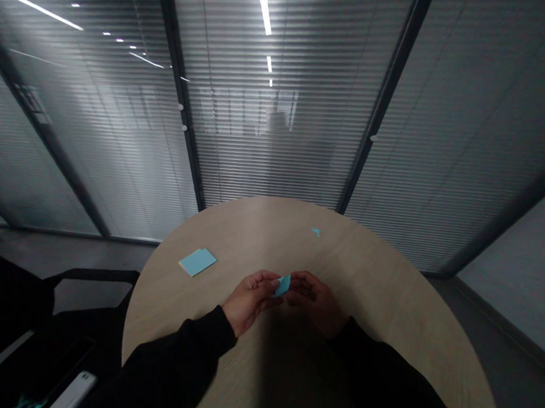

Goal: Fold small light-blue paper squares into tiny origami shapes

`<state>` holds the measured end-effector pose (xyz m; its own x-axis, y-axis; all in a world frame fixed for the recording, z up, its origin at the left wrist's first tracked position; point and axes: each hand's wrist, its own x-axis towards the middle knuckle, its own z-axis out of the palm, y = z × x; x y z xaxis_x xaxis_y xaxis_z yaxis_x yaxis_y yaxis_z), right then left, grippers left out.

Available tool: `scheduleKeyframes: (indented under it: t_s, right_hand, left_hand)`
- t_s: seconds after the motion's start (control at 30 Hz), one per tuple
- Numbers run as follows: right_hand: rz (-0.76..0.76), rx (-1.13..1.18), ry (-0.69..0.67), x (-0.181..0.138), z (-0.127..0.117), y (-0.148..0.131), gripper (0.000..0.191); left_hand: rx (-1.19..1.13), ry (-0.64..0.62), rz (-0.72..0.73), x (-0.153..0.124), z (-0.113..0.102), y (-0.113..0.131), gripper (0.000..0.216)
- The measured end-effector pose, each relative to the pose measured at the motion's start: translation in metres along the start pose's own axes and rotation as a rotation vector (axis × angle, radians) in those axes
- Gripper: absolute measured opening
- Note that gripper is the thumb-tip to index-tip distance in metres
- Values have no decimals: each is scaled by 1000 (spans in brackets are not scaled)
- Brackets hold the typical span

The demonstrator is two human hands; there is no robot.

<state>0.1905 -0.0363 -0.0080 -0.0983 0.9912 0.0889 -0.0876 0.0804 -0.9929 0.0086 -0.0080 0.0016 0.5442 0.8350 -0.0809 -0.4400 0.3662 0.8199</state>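
Note:
A small piece of light-blue paper (283,284), seemingly folded, is held over the table between my two hands. My left hand (251,301) pinches its left end between thumb and fingers. On the other side, the curled fingers of my right hand (319,303) close on the paper's right edge; their tips are partly hidden. Left of my hands lies a stack of light-blue paper sheets (197,262) with a yellowish edge. Beyond my right hand rests a tiny blue paper piece (316,232).
The round wooden table (264,223) has its far edge close to a glass partition with blinds (269,149). At the left stands a black chair (92,275). A white, flat, phone-like object (65,401) is at the lower left, below the table's edge.

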Motion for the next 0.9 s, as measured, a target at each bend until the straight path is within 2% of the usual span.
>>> scheduleKeyframes:
  t_s: [0.2, 0.57, 0.9]
  right_hand:
    - [-2, 10, 29, 0, 10, -3, 33]
    - [64, -22, 105, 1, 8, -5, 39]
    - [128, -23, 70, 0, 5, -8, 36]
  left_hand:
    - [14, 26, 28, 0, 1, -3, 32]
    - [16, 44, 7, 2, 2, -5, 33]
    - [-3, 52, -13, 3, -1, -10, 33]
